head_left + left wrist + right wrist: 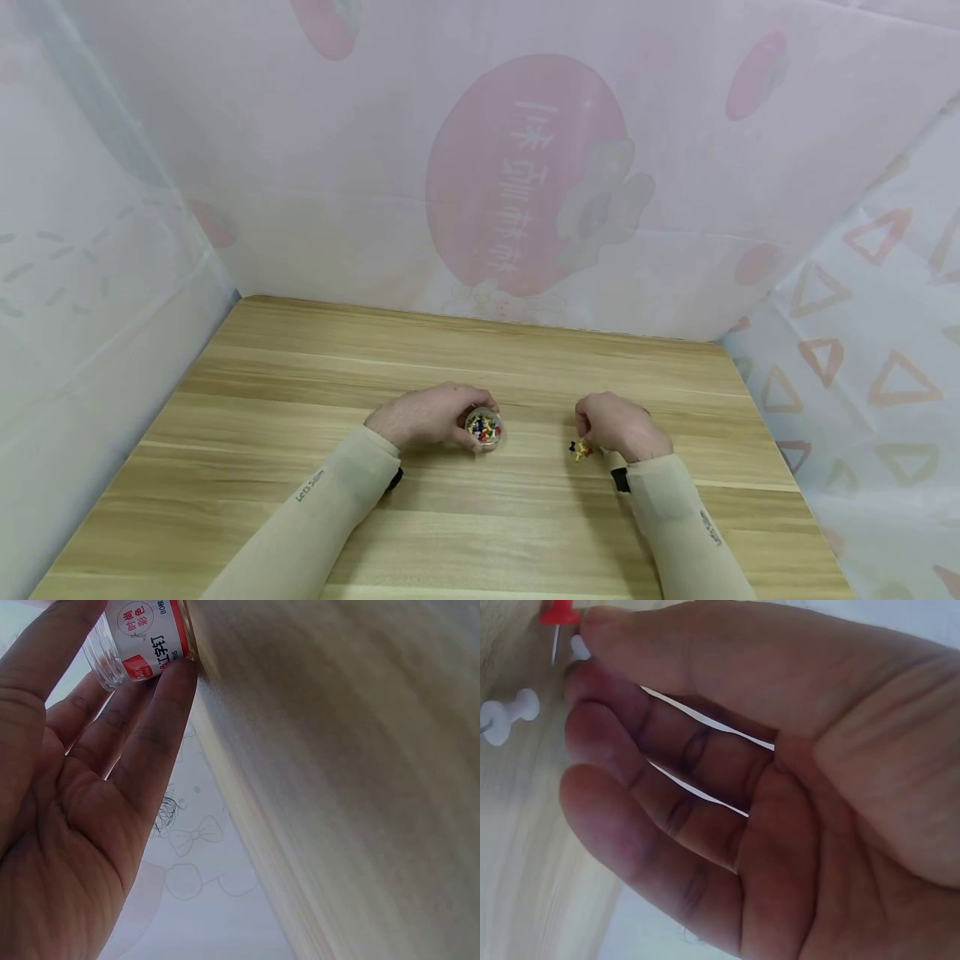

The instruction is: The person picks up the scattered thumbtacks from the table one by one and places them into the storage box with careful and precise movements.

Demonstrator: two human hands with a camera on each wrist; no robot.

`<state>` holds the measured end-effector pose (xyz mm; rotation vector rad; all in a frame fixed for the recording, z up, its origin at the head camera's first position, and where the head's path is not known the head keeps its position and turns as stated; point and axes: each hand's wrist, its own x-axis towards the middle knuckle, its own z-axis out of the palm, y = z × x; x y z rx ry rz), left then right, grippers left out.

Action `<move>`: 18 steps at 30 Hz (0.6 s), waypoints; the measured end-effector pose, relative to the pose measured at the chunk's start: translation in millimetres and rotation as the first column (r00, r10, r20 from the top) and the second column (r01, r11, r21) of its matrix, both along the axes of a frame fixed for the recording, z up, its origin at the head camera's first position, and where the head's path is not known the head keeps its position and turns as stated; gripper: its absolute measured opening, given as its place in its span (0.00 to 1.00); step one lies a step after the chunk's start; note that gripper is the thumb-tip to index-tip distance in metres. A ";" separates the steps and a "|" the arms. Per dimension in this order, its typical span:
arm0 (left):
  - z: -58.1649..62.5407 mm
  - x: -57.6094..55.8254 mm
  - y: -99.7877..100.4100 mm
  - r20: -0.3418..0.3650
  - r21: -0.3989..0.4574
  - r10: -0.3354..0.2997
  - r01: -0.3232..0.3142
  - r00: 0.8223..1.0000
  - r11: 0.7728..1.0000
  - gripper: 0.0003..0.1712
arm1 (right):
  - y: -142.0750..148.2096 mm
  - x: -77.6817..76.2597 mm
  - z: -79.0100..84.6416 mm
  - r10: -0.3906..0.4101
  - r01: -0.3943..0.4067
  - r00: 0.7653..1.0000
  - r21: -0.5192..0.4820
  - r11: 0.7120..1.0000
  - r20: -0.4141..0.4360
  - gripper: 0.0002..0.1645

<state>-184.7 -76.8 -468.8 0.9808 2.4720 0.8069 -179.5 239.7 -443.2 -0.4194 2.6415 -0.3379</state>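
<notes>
My left hand (pixel 429 417) grips a small clear jar (pixel 112 656) with a white and red label, thumb and fingers curved round its sides. The jar stands upright on the table, and several coloured push pins (pixel 482 427) show through its open top. To the right, my right hand (pixel 621 425) reaches down to a small heap of push pins (pixel 579 451). Its thumb and index fingertips pinch a white push pin (pixel 580 647), mostly hidden behind the thumb. Beside those fingertips are a red push pin (pixel 560 613) and another white push pin (pixel 508 716).
The wood-grain table (pixel 465 533) reaches back to a pale printed curtain (pixel 360 242). More printed sheets hang along the left side (pixel 97 292) and the right side (pixel 862 333) of the table.
</notes>
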 end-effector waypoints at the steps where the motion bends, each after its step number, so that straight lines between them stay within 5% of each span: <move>1: 0.2 0.1 0.2 0.000 -0.001 -0.001 0.001 1.000 1.000 0.32 | 0.1 -0.1 -0.5 -0.002 0.002 1.000 -0.003 1.000 0.001 0.12; 9: 0.5 0.3 0.3 0.003 -0.004 -0.002 0.002 1.000 1.000 0.32 | -1.3 -3.7 -2.5 0.015 -0.016 1.000 -0.030 0.999 -0.009 0.12; 18: 0.4 0.0 0.2 0.000 -0.015 0.004 -0.004 1.000 1.000 0.34 | -9.6 -7.1 -2.4 0.100 -0.111 0.986 -0.076 0.991 -0.130 0.11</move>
